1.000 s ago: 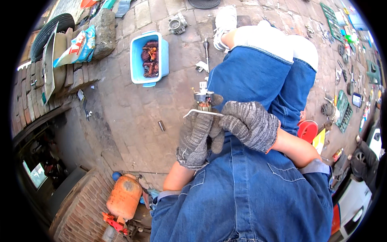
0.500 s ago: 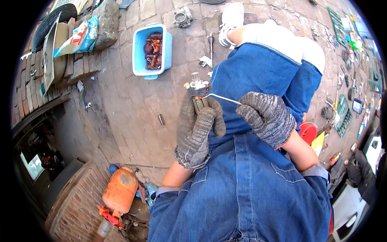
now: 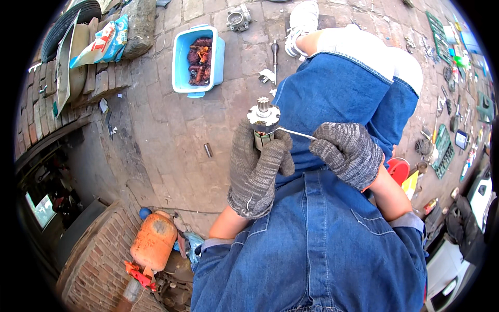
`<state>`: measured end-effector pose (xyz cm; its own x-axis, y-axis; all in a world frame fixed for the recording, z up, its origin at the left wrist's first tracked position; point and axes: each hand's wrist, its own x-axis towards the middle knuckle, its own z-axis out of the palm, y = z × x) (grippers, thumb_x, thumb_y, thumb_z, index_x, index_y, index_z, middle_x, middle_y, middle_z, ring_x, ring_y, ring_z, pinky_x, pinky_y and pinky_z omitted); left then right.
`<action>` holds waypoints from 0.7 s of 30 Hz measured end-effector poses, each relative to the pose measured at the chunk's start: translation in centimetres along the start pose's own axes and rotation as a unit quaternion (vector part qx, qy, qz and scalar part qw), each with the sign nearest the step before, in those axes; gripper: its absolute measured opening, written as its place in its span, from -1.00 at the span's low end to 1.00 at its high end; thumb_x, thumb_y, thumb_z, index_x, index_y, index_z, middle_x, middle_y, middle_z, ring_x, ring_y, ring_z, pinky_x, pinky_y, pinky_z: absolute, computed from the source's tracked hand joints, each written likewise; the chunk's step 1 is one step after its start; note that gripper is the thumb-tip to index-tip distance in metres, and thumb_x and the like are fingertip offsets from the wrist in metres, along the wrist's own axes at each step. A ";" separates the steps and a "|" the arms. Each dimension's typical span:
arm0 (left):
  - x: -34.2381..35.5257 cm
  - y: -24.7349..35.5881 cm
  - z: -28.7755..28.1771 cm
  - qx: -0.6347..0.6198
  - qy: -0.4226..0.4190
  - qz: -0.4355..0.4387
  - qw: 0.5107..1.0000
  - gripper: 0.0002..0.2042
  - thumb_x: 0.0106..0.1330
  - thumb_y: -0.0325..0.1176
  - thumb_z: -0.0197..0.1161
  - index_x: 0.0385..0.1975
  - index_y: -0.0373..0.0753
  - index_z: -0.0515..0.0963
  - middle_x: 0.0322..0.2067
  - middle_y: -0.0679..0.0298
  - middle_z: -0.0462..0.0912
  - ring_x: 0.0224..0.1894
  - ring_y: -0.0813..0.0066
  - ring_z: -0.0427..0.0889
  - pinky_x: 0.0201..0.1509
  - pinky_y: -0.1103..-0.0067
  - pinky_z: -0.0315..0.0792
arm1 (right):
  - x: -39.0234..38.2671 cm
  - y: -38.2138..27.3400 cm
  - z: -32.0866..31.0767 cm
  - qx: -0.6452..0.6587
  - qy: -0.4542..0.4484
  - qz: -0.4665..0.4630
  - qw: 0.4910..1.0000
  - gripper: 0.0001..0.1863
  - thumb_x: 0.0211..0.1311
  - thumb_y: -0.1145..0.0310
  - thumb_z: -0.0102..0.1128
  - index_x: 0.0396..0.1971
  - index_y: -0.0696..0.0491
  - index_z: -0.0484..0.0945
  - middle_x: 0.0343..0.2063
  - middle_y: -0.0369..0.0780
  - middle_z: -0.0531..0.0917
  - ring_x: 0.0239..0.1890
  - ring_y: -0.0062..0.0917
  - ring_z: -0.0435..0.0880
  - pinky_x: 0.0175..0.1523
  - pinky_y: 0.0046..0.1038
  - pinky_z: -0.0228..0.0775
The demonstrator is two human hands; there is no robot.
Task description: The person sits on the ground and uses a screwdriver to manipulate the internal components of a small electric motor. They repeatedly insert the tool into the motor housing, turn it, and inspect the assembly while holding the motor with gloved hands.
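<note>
The left hand (image 3: 257,171) and right hand (image 3: 349,153) wore mottled dark-grey knitted gloves (image 3: 249,195), the right one edged with orange (image 3: 370,185) at the wrist. A blue denim top (image 3: 270,275) had a long front placket (image 3: 315,234) outlined in pale stitching, stitched seams on both sides, and paler turned-up sleeve cuffs (image 3: 407,219). Blue denim trousers (image 3: 332,93) gave way to broad white fabric (image 3: 358,54) at the knees, and a white laced shoe (image 3: 303,23) showed beyond.

Left hand (image 3: 257,169) grey-gloved, raised on bare left forearm (image 3: 227,223), fingers curled into a grip. Right hand (image 3: 347,153) also grey-gloved, back of hand up, fingertips pinched and aimed toward left hand; right forearm (image 3: 390,193) bare, angled up and inward. Hands near each other, not touching.
</note>
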<state>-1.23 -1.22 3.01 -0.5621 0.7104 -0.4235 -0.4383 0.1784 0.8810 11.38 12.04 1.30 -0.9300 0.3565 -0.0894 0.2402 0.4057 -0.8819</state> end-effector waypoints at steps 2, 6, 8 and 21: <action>-0.3 0.1 0.2 -0.007 0.012 -0.013 1.000 -0.67 0.19 -0.38 0.08 -0.08 -0.35 0.24 -0.49 0.25 0.46 -0.65 0.63 0.42 -0.64 0.73 0.30 | -0.2 -0.1 -0.2 -0.097 0.016 -0.045 0.994 -0.84 0.00 0.32 0.12 -0.45 0.08 0.54 -0.49 -0.18 0.57 -0.47 -0.35 0.56 -0.42 -0.44 0.38; -0.5 0.0 0.1 -0.050 0.008 -0.025 0.998 -0.66 0.17 -0.38 0.11 -0.07 -0.37 0.31 -0.48 0.24 0.48 -0.60 0.62 0.45 -0.63 0.74 0.31 | -0.3 0.1 -0.2 -0.147 0.013 -0.065 0.987 -0.84 0.00 0.29 0.11 -0.46 0.05 0.55 -0.47 -0.20 0.58 -0.46 -0.38 0.57 -0.42 -0.42 0.38; -0.5 0.3 -0.2 -0.048 -0.022 -0.037 0.998 -0.65 0.17 -0.34 0.12 -0.09 -0.37 0.32 -0.47 0.24 0.49 -0.61 0.63 0.45 -0.62 0.74 0.33 | -0.2 0.7 -0.2 -0.093 -0.012 -0.074 0.993 -0.84 -0.01 0.28 0.11 -0.47 0.05 0.54 -0.49 -0.21 0.57 -0.48 -0.37 0.56 -0.42 -0.41 0.37; -0.3 0.6 -0.1 -0.010 -0.032 -0.046 0.998 -0.58 0.08 -0.41 0.22 -0.08 -0.35 0.26 -0.48 0.21 0.51 -0.54 0.58 0.51 -0.57 0.69 0.39 | 0.3 -1.7 0.6 0.236 0.104 0.097 0.961 -0.69 -0.23 0.35 0.39 -0.45 0.12 0.49 -0.54 -0.32 0.54 -0.57 -0.70 0.47 -0.46 -0.61 0.34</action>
<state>-1.37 -1.35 3.63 -0.4737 0.7333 -0.4877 -0.5001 0.2318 0.8343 10.53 10.91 2.48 -0.7927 0.5680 -0.2212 0.2040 -0.0947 -0.9744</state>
